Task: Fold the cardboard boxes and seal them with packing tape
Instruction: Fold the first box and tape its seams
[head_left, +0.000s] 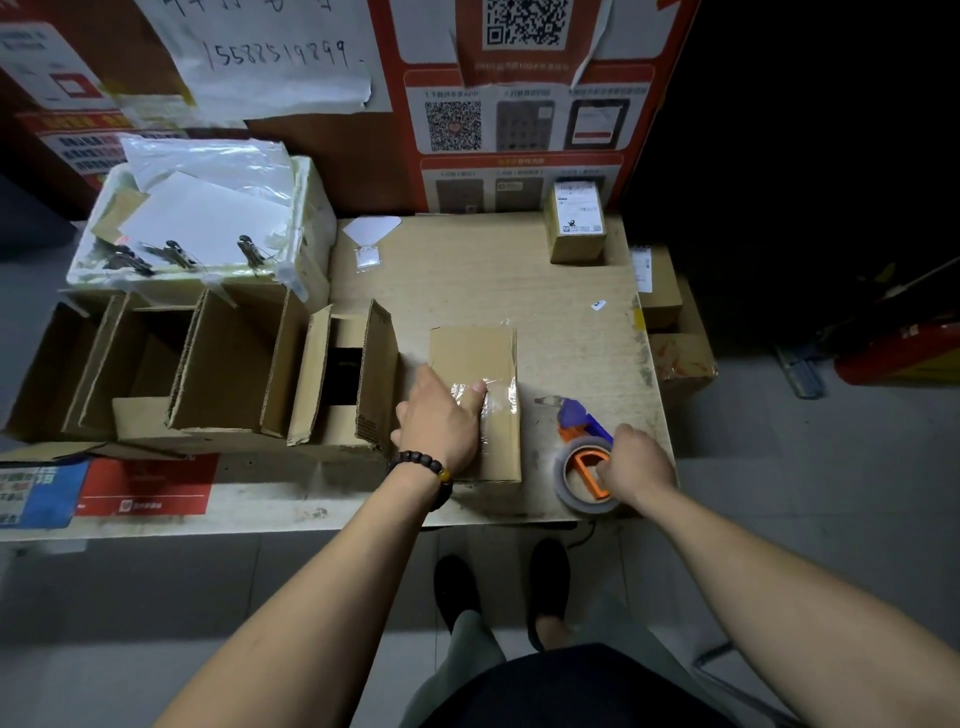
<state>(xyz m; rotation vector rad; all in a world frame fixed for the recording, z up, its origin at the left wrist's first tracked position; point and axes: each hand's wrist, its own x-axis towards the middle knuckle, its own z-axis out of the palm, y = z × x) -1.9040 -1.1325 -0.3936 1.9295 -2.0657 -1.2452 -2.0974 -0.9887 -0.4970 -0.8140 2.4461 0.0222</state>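
Small closed cardboard box (475, 395) lies on worktop (561, 306), near front edge. Clear tape strip (485, 397) runs across box top. Left hand (441, 415) flat on box, fingers straight, pressing tape down. Right hand (636, 462) curled around orange tape dispenser (584, 467), just right of box. Open boxes (208, 364) stand to left.

Left hand (441, 415) flat, right hand (636, 462) gripping.
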